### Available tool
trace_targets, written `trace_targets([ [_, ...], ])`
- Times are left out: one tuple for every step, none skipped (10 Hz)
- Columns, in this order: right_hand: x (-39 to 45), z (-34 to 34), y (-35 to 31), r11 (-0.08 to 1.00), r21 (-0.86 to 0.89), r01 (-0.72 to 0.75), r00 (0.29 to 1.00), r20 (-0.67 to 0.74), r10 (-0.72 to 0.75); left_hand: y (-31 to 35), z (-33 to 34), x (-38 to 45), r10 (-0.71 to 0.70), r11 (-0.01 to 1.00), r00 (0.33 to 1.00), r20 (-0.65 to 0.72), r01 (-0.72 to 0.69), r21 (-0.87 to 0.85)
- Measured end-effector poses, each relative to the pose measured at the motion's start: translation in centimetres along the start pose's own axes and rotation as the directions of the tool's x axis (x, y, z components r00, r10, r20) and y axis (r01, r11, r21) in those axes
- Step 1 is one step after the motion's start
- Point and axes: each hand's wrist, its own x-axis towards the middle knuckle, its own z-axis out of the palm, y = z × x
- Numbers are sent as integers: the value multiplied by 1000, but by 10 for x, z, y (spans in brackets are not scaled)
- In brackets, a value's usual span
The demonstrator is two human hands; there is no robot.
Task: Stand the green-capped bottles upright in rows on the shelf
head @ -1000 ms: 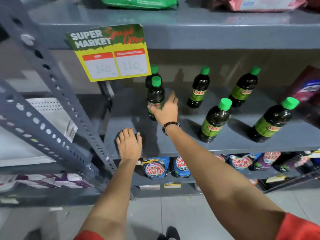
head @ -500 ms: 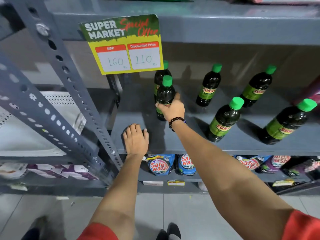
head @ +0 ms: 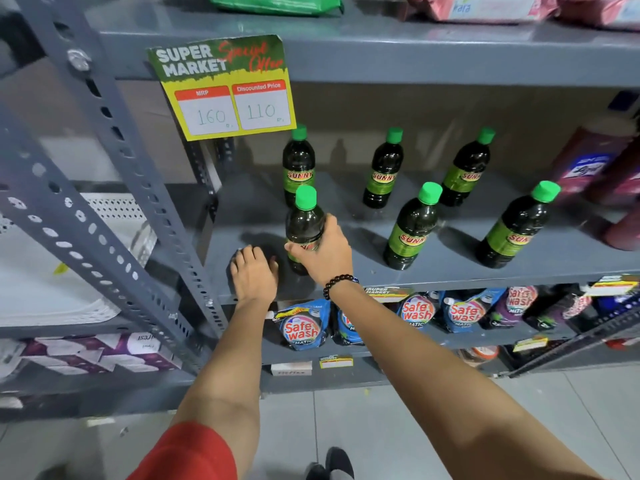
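Right hand [head: 323,252], a dark beaded bracelet [head: 339,284] at its wrist, wraps around the lower body of a green-capped bottle [head: 304,225] standing upright near the front edge of a grey metal shelf [head: 450,271]. Just beside it, on its thumb side, the left hand [head: 254,271] lies flat on the shelf, palm down, fingers spread a little and holding nothing.

Directly beyond the gripped bottle stands a second bottle [head: 298,164], upright at the back of the shelf. Further out past the right hand's little-finger side, two more bottles [head: 414,226] [head: 517,225] stand in the front row, well apart from each other, and two others [head: 383,168] [head: 467,168] stand in the back row behind them. All carry green labels reading "SUNNY".

Above the hands, a yellow and green price card [head: 225,88] hangs from the shelf overhead, marked 160 and 110. Below the wrists, blue "Safe wash" pouches [head: 301,327] line the next shelf down. Red sleeves [head: 187,452] show at the lower edge of the view.
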Motion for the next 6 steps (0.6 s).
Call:
trace_targets([
  [-3, 0, -1, 1000, -4, -1, 1000, -10, 1, -3, -1, -2, 14, 1000, 1000, 22, -14, -4],
  [-6, 2, -3, 1000, -8, -13, 1000, -20, 13, -6, -4, -5, 20, 999, 998, 52, -18, -45],
  [-5, 2, -4, 1000, -4, -25, 999, -20, 25, -8, -7, -10, 23, 998, 998, 51, -20, -58],
  [-3, 1, -4, 999, -8, -31, 1000, 4, 31, -8, -14, -20, 26, 996, 999, 37, -23, -88],
  [-2, -2, -4, 1000, 13, -28, 999, 38, 28, -5, -20, -32, 44, 990, 999, -32, -47, -134],
  [-3, -6, -6, 998, 31, -52, 996, 80, 50, 1, -27, -37, 27, 988, 997, -79, -38, -149],
])
